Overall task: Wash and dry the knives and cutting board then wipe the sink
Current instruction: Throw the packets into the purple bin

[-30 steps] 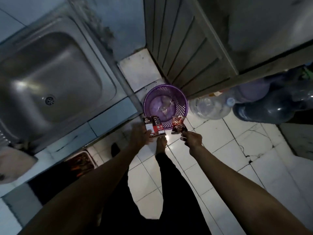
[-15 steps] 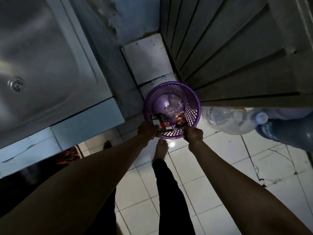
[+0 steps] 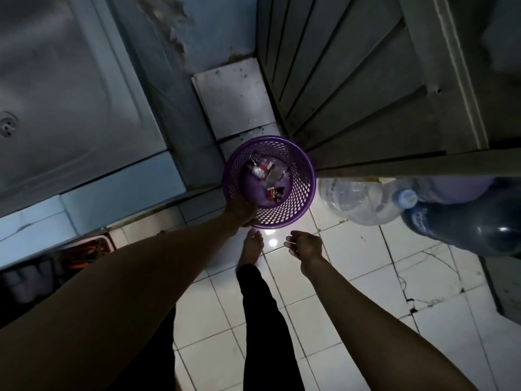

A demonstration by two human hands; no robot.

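Both packets that the hands were holding over the basket half a second ago are now lying inside it, and the right hand has drawn back toward the body. Its fingers are hanging loosely curled and holding nothing, hovering above the white floor tiles just short of the basket. The left hand is reaching to the near rim of the purple mesh basket, lying over the rim's edge; its fingertips are hidden behind the hand and the rim, so whether they are gripping the rim or only resting there cannot be told. Inside the basket, a red-and-white packet is sitting toward the far side and a darker red wrapper nearer, among clear plastic scraps. A bare foot is standing just below the basket. The steel sink is lying at the upper left, its drain showing at the frame's edge. Clear and dark water jugs are sitting to the basket's right, beneath a grey cabinet door.
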